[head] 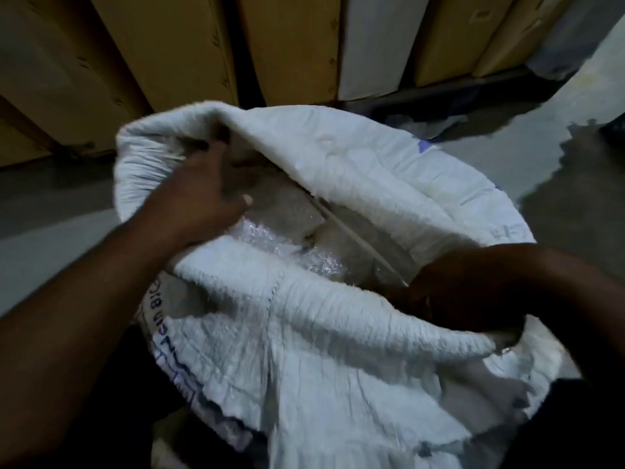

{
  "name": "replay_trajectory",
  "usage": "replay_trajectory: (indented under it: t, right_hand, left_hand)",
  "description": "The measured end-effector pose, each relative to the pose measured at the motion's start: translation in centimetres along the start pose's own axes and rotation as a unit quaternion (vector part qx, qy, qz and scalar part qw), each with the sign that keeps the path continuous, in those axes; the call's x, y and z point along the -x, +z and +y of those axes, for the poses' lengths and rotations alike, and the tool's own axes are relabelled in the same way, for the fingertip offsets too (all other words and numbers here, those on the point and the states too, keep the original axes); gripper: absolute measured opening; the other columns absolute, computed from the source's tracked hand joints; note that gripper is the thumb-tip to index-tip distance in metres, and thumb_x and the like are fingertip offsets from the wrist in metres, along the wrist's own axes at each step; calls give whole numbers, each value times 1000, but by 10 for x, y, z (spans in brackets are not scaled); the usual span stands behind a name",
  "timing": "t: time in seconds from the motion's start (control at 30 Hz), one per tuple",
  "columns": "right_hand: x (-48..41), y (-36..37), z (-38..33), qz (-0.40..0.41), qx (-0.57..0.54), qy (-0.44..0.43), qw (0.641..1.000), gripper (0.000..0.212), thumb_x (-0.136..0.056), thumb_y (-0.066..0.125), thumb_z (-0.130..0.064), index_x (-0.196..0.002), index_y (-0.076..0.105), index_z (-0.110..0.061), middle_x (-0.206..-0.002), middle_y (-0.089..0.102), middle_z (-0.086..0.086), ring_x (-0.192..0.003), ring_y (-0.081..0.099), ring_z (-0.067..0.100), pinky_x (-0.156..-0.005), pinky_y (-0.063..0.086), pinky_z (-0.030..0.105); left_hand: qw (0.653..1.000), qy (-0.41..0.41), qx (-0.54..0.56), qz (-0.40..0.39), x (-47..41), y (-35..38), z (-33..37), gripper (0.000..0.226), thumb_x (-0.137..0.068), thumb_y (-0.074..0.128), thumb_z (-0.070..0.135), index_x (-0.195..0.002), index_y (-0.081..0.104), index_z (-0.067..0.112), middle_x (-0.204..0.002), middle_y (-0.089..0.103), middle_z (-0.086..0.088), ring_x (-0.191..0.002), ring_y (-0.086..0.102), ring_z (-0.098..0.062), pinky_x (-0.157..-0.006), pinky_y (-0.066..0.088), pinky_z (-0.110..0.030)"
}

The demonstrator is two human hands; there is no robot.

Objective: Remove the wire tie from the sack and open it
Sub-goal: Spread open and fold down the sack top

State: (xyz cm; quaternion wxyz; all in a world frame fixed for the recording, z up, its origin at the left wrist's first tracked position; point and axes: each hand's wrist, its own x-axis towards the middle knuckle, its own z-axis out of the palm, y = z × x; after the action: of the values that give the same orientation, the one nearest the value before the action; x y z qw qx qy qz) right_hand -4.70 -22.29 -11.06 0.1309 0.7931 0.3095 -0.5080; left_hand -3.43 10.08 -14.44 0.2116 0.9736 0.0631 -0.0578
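Head view: open sack [338, 350] holds bubble wrap [270, 238], grey packets [287, 208]

Both hands, left hand [206, 201] and right hand [466, 292], spread the white sack [338, 333] open.

Floor [507, 157]: grey concrete, dim, with a darker ragged patch at the right.
Sack [338, 350]: white woven, stands on the floor in the middle, mouth spread wide.
Cardboard boxes [287, 45]: brown and pale, a row on the floor behind the sack, upright, edge to edge.
Plastic scraps [426, 126]: crumpled, on the floor between sack and boxes.
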Motion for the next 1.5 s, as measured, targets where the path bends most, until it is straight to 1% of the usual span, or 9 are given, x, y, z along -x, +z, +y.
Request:
replay_trajectory:
  t: [0.13,0.23,0.43,0.57,0.7,0.8,0.93,1.13,1.5]
  right_hand:
    - [8,-3,1,-6,-21,-8,1000,35,-101,50,-23,-129,65,-36,-129,67,-7,-101,58,13,-97,49,32]
    - [9,-6,2,130,-138,-3,982,37,-92,58,-17,-117,71,-42,-114,75,-8,-92,68,10,-87,53,28]
    - [-4,-9,16,385,-452,43,804,63,-84,79,-8,-138,54,-30,-75,74,8,-62,75,23,-64,65,45]
    - [-19,-9,25,432,-337,131,826,108,-79,84,-20,-161,16,-35,-112,73,8,-99,69,30,-90,57,36]
    - [-23,-11,34,447,-320,186,814,128,-73,88,-26,-161,-5,-32,-153,50,12,-139,48,31,-114,38,37]
    - [-20,-17,21,498,-254,171,811,108,-75,84,-26,-158,15,-29,-124,68,9,-113,64,32,-96,52,41]
    - [-21,-24,-20,516,-300,39,801,74,-78,85,-25,-136,42,-34,-98,67,-6,-85,66,13,-81,57,41]
    - [-44,-20,-24,460,-224,18,859,112,-75,86,-39,-160,13,-35,-160,34,2,-142,41,26,-115,39,44]
    - [-42,-17,53,492,-248,182,815,128,-68,91,-34,-163,4,-28,-168,16,9,-155,16,29,-126,20,46]
  left_hand:
    - [995,-69,-54,46,-7,-14,-6,90,-85,80,42,-156,32,13,-148,48,-28,-134,50,-48,-110,46,-57]
    - [996,-22,-77,-35,12,-2,16,100,-83,81,50,-162,27,21,-156,42,-22,-140,46,-43,-114,43,-51]
    - [952,89,-192,-222,50,15,52,110,-73,70,76,-164,25,34,-172,24,3,-154,37,-21,-121,38,-39]
    - [881,28,-289,-373,57,9,48,139,-77,78,69,-164,-23,29,-175,-23,-5,-164,10,-29,-128,22,-39]
    - [852,57,-316,-412,70,12,52,138,-83,78,58,-160,-31,28,-171,-32,-11,-165,-1,-33,-132,15,-48]
    - [884,89,-271,-372,74,15,53,127,-87,74,58,-163,-24,32,-175,-19,-7,-164,8,-29,-130,23,-43]
    - [968,151,-106,-173,51,10,46,97,-89,76,46,-166,19,32,-166,31,-4,-142,49,-23,-114,45,-36]
    - [989,103,90,-55,16,6,30,102,-92,79,27,-169,11,31,-163,47,1,-133,60,-16,-111,47,-31]
    - [981,-13,185,63,-12,-8,-9,124,-92,80,24,-166,-19,27,-168,39,-5,-152,42,-19,-111,35,-24]
